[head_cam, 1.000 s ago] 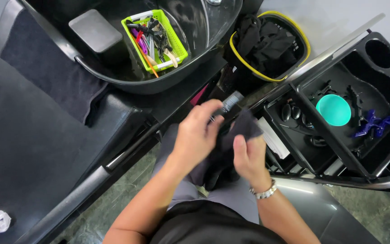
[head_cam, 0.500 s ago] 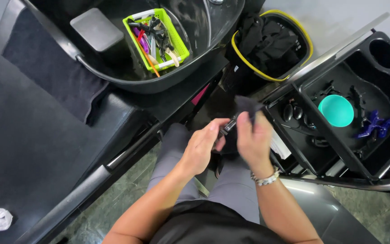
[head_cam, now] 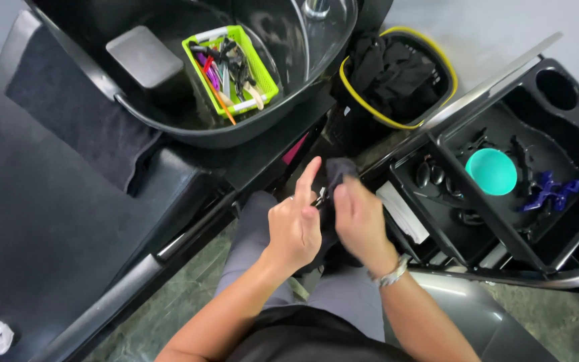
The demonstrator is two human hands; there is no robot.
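A dark cloth (head_cam: 338, 175) sits bunched between both hands above the person's lap, just in front of the black basin (head_cam: 189, 124); which way its long side runs cannot be told. In the basin stands a green basket (head_cam: 263, 70) full of combs and brushes. Right of the basin, a yellow-rimmed basket (head_cam: 370, 107) holds black cloths, and a black tray (head_cam: 571, 134) carries a teal bowl (head_cam: 491, 171) and blue clips (head_cam: 552, 193). The left hand (head_cam: 295, 226) touches the cloth, forefinger stretched out, other fingers curled. The right hand (head_cam: 358, 221) has its fingers closed on the cloth.
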